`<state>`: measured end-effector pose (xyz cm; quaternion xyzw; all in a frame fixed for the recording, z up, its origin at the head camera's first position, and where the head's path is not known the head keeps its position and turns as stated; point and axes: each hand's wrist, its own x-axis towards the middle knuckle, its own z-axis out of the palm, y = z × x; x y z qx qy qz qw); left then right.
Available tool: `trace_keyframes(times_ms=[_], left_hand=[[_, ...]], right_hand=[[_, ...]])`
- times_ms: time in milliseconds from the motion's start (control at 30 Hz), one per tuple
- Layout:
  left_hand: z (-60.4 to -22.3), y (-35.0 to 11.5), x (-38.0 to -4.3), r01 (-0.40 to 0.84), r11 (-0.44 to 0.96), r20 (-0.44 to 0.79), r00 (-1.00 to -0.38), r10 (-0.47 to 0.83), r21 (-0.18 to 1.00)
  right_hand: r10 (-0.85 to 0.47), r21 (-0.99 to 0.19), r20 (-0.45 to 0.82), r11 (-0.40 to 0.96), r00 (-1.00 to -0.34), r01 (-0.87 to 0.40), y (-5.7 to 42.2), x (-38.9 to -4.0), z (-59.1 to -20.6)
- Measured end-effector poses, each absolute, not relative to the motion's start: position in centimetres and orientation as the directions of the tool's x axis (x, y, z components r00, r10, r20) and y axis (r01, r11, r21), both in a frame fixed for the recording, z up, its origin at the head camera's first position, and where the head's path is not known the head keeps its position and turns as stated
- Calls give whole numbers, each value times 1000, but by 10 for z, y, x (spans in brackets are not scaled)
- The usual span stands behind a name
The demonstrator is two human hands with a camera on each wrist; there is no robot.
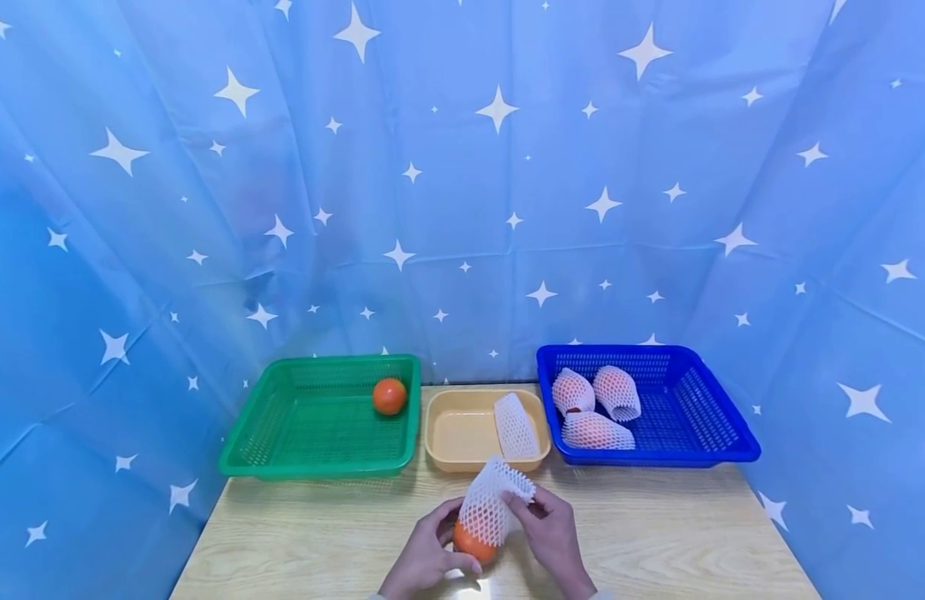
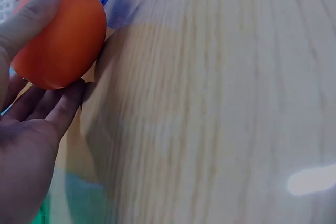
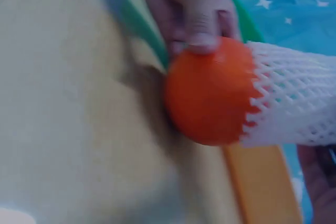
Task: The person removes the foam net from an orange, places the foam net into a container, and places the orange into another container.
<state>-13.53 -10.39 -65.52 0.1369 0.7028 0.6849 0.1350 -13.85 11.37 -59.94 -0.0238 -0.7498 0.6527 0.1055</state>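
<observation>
Near the front of the table my left hand (image 1: 423,557) holds an orange (image 1: 473,546), thumb on one side and fingers on the other. A white foam net sleeve (image 1: 487,504) covers the fruit's upper part; its lower part is bare. My right hand (image 1: 551,533) pinches the sleeve near its open upper end. In the left wrist view the left thumb lies across the orange (image 2: 68,35) and the fingertips touch it from below. The right wrist view has the net (image 3: 294,95) over one side of the orange (image 3: 210,95), and little of the right hand shows.
Behind the hands stands a beige tray (image 1: 462,462) with another flat net sleeve (image 1: 517,427) in it. The green basket (image 1: 312,417) at left holds one bare orange (image 1: 389,397). In the blue basket (image 1: 680,417) at right lie three netted fruits (image 1: 597,431).
</observation>
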Motion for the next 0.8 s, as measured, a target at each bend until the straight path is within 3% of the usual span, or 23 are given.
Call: trace_keyframes(times_ms=[367, 800], left_hand=[[-653, -104, -134, -37, 80, -63, -933, 354, 996], [-655, -102, -135, -51, 82, -76, -937, 341, 995]], right_hand=[[52, -961, 119, 258, -992, -101, 134, -175, -553], [-52, -881, 129, 452, -990, -139, 144, -245, -510]])
